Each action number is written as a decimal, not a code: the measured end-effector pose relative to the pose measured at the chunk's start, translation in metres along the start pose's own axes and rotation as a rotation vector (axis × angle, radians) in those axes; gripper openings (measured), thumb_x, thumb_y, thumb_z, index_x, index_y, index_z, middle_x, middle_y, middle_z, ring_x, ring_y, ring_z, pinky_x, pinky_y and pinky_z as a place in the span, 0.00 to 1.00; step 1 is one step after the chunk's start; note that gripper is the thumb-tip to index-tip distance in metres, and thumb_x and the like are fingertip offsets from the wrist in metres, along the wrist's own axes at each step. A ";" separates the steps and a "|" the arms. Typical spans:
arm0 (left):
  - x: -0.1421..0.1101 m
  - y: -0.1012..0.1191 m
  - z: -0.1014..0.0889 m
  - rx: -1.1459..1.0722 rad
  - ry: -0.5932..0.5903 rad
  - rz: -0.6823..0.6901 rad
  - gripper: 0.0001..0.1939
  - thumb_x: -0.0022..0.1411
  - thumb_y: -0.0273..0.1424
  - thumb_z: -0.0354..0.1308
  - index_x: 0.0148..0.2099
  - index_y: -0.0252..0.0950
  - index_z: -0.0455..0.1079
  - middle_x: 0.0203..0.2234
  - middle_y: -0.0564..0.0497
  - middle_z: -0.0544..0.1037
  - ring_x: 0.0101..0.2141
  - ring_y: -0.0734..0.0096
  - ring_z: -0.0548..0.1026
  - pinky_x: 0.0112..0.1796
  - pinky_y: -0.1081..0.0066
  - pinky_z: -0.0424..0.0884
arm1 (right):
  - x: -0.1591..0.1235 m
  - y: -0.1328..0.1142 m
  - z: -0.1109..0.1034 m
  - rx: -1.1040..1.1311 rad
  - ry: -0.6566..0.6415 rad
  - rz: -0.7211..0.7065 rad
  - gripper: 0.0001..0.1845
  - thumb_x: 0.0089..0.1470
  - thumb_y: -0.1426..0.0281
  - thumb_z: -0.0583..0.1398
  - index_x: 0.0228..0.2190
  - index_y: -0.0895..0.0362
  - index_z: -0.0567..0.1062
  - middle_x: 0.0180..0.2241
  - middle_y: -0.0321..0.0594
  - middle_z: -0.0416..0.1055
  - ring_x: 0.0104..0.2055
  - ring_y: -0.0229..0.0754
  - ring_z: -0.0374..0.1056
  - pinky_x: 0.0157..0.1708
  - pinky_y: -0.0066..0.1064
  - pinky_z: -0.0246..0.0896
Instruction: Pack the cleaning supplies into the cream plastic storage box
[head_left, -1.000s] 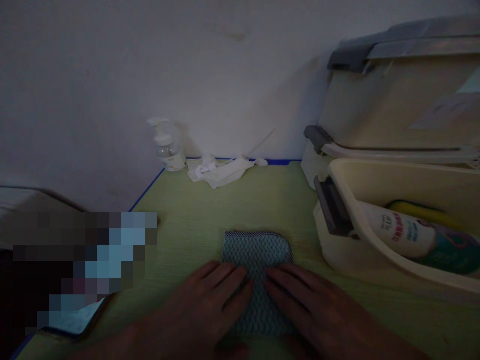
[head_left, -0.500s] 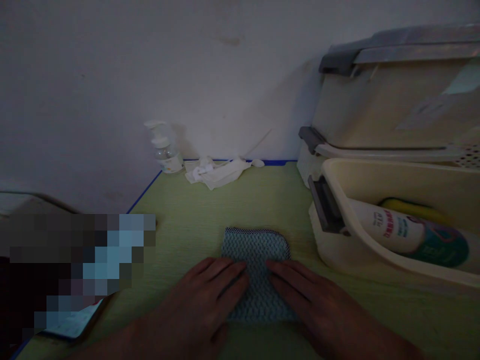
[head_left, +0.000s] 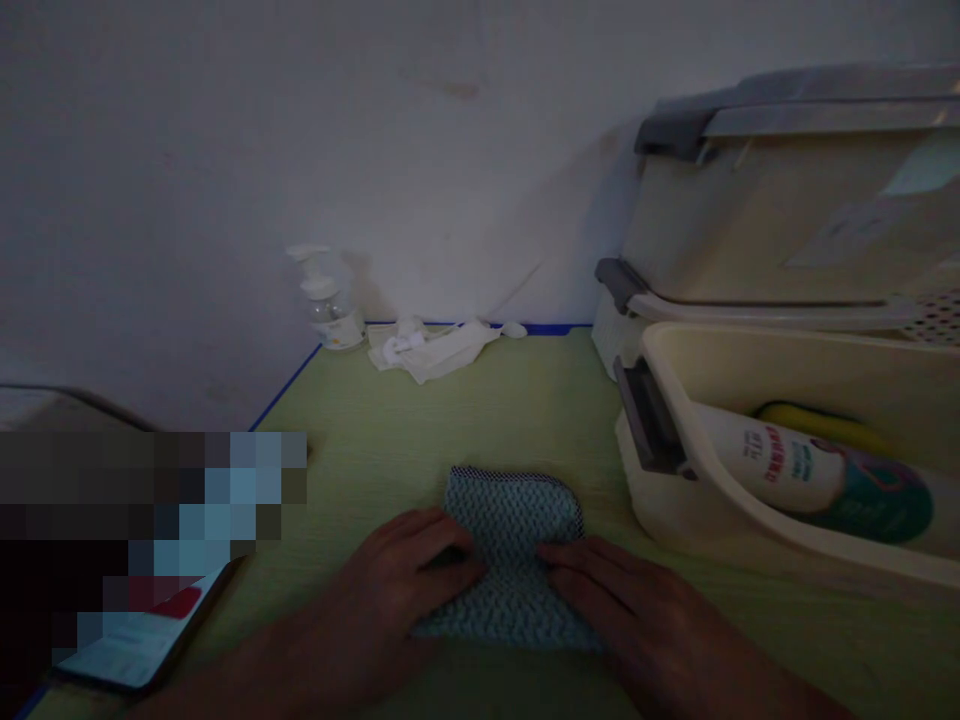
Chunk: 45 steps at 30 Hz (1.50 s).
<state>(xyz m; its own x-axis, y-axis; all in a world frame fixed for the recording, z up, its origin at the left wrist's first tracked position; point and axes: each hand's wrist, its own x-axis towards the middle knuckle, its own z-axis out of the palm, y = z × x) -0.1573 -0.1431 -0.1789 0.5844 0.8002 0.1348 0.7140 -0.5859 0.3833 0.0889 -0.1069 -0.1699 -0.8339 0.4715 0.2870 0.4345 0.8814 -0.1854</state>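
A blue-grey woven cleaning cloth (head_left: 517, 550), folded, with a dark checked trim along its top and right edges, lies on the green table in front of me. My left hand (head_left: 420, 570) is at its left side, fingers curled and pressed together on that edge; its thumb is hidden. My right hand (head_left: 626, 590) rests on the right part, fingers stretched out flat over the fabric. Below the wrists the cloth's near edge is partly covered.
To the right stands a cream basket (head_left: 645, 500) holding a white-and-green bottle (head_left: 810, 470) and a yellow sponge (head_left: 825, 425). Behind it is a lidded storage box (head_left: 750, 220). A pump bottle (head_left: 334, 315) and crumpled tissue (head_left: 442, 350) sit by the wall. A phone (head_left: 142, 640) lies left.
My left fingers have gone from lying flat to curling at the cloth's left edge, and its lower left corner now reaches further left. My right hand stays on the cloth, slightly lower in view.
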 end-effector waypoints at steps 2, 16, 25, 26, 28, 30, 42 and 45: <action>0.002 0.004 -0.004 -0.097 -0.009 -0.047 0.19 0.49 0.20 0.50 0.42 0.38 0.73 0.37 0.48 0.76 0.38 0.65 0.73 0.40 0.67 0.71 | -0.001 -0.001 -0.001 0.098 -0.034 0.074 0.29 0.37 0.88 0.48 0.39 0.58 0.73 0.39 0.42 0.76 0.39 0.40 0.73 0.38 0.28 0.70; 0.011 -0.012 0.006 -0.558 0.036 -0.536 0.12 0.58 0.35 0.50 0.27 0.34 0.68 0.17 0.57 0.62 0.21 0.75 0.63 0.24 0.77 0.56 | 0.001 0.010 0.019 0.482 0.100 0.458 0.08 0.57 0.73 0.49 0.37 0.53 0.66 0.25 0.35 0.70 0.23 0.37 0.67 0.22 0.27 0.64; 0.017 -0.005 0.010 -0.491 0.176 -0.540 0.11 0.60 0.34 0.48 0.28 0.35 0.67 0.19 0.56 0.66 0.22 0.74 0.64 0.24 0.76 0.57 | 0.015 0.011 0.009 0.410 0.067 0.488 0.08 0.54 0.76 0.49 0.34 0.54 0.65 0.24 0.35 0.72 0.23 0.37 0.69 0.22 0.27 0.62; 0.019 -0.005 0.010 -0.468 0.185 -0.541 0.12 0.59 0.33 0.48 0.28 0.35 0.66 0.18 0.56 0.66 0.22 0.74 0.64 0.24 0.76 0.57 | 0.017 0.011 0.008 0.389 0.060 0.492 0.07 0.54 0.76 0.50 0.34 0.54 0.65 0.24 0.35 0.72 0.24 0.38 0.69 0.22 0.27 0.61; 0.022 -0.005 0.010 -0.419 0.199 -0.547 0.12 0.59 0.34 0.47 0.28 0.35 0.66 0.18 0.56 0.67 0.22 0.74 0.65 0.24 0.75 0.57 | 0.021 0.012 0.007 0.359 0.065 0.490 0.07 0.54 0.76 0.50 0.33 0.55 0.65 0.24 0.36 0.72 0.24 0.38 0.69 0.21 0.27 0.61; 0.025 -0.004 0.009 -0.384 0.209 -0.552 0.11 0.59 0.34 0.47 0.28 0.35 0.66 0.18 0.55 0.67 0.22 0.73 0.65 0.24 0.75 0.57 | 0.024 0.013 0.007 0.337 0.064 0.482 0.07 0.54 0.77 0.50 0.33 0.55 0.65 0.25 0.36 0.72 0.24 0.38 0.69 0.22 0.27 0.61; 0.029 -0.008 0.016 -0.204 0.325 -0.497 0.10 0.62 0.29 0.47 0.45 0.35 0.63 0.33 0.49 0.73 0.29 0.69 0.72 0.30 0.70 0.69 | 0.034 0.011 0.014 0.038 0.049 0.388 0.10 0.55 0.81 0.49 0.30 0.59 0.67 0.31 0.42 0.69 0.29 0.40 0.69 0.29 0.32 0.65; 0.029 -0.004 0.016 -0.050 0.287 -0.473 0.12 0.64 0.27 0.46 0.50 0.34 0.62 0.39 0.46 0.73 0.35 0.64 0.75 0.36 0.63 0.72 | 0.032 0.011 0.017 -0.133 0.037 0.355 0.12 0.55 0.82 0.49 0.32 0.59 0.69 0.37 0.44 0.70 0.25 0.37 0.68 0.23 0.29 0.65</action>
<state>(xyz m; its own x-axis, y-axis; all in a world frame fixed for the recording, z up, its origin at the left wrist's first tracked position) -0.1370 -0.1195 -0.1906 0.0708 0.9815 0.1781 0.8499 -0.1529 0.5043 0.0606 -0.0827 -0.1786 -0.6115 0.7469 0.2611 0.7368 0.6578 -0.1563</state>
